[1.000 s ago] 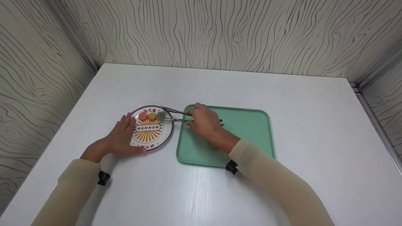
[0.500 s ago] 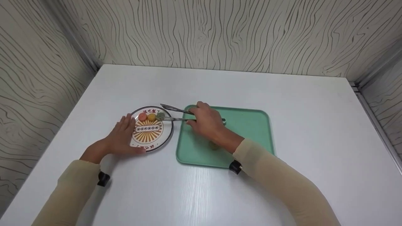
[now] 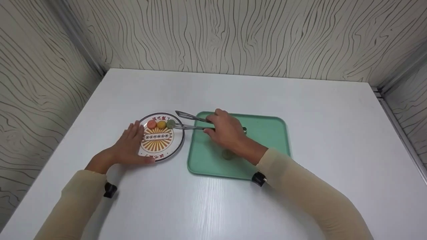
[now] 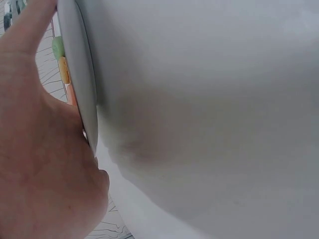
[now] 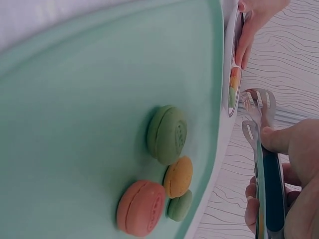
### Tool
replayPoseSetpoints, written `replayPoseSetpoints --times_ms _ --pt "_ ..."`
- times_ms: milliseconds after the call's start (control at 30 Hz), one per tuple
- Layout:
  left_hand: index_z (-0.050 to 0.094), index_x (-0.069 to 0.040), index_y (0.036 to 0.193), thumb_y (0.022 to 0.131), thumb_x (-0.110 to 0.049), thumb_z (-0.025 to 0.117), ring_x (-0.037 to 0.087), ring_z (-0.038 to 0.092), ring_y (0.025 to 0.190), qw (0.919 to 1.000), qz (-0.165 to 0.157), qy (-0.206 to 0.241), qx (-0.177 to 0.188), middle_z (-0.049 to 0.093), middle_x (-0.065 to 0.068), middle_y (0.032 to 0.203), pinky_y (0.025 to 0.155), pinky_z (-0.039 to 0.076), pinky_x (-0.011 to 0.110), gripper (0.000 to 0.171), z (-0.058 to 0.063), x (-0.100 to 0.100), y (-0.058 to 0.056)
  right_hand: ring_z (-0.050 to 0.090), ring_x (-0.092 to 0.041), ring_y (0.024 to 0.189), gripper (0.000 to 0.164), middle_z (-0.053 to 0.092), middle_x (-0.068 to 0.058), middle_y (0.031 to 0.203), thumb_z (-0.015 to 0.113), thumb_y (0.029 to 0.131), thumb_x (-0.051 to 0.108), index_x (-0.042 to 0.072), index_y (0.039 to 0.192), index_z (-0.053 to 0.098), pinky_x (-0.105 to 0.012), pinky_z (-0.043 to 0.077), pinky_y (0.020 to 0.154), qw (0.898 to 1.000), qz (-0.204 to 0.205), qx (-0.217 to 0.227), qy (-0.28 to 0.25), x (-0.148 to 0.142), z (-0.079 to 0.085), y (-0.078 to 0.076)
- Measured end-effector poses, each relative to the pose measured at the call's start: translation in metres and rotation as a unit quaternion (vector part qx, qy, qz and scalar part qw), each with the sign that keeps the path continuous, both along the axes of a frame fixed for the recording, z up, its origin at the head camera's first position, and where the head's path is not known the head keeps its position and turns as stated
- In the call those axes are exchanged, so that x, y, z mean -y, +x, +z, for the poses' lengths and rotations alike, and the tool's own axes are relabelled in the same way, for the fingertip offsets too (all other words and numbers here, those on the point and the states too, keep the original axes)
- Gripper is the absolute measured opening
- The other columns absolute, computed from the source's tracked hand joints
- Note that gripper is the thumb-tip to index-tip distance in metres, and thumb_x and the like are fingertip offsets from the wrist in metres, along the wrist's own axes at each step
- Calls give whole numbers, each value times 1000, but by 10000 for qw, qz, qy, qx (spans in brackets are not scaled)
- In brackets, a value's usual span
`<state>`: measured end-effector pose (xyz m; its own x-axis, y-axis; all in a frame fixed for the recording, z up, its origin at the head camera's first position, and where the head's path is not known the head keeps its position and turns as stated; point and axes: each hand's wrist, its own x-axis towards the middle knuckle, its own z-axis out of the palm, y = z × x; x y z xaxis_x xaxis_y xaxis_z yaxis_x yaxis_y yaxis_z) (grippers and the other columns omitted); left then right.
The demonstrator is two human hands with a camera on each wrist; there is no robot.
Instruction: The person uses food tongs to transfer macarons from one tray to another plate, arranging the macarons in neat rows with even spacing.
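My left hand (image 3: 128, 145) rests against the left rim of a white plate (image 3: 173, 146), fingers straight and thumb at the near edge. On the plate a pink macaron (image 3: 151, 124), a yellow macaron (image 3: 161, 124) and a green macaron (image 3: 170, 124) stand in a row. My right hand (image 3: 228, 131) grips metal tongs (image 3: 195, 127) over the green tray (image 3: 267, 133). Their arms are spread, with one tip beside the plate's green macaron and the other beyond the rim. In the right wrist view, dark handle grips (image 5: 274, 194) show in the hand.
On the tray, the right wrist view shows a large green macaron (image 5: 167, 134), an orange macaron (image 5: 178, 177), a pink macaron (image 5: 141, 208) and another green macaron (image 5: 180, 205). The white table (image 3: 213, 206) meets patterned wall panels (image 3: 233, 36) at the back.
My right hand and the tongs have moved right, away from the plate, and the tongs' arms have spread wider. The green macaron stays on the plate. My left hand has not moved.
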<state>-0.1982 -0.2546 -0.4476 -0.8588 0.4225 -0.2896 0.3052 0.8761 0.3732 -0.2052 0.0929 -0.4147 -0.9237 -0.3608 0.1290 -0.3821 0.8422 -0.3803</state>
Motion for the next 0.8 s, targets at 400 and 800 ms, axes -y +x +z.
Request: replayPoseSetpoints --times_ms 400,800 --pt "4 14 157 79 -71 71 50 -11 151 9999 94 -100 40 -10 32 165 121 3 63 133 -5 0 -2 58 -19 87 36 59 -6 99 73 96 33 11 124 72 -35 52 67 10000 69 -13 -41 -10 2 9" --pt "3 15 156 80 -70 71 51 -12 151 10000 18 -79 12 -11 33 164 121 2 64 133 -4 1 -1 55 -17 82 38 60 -6 97 75 95 32 8 124 72 -33 49 64 9995 151 15 -264 -28 3 12"
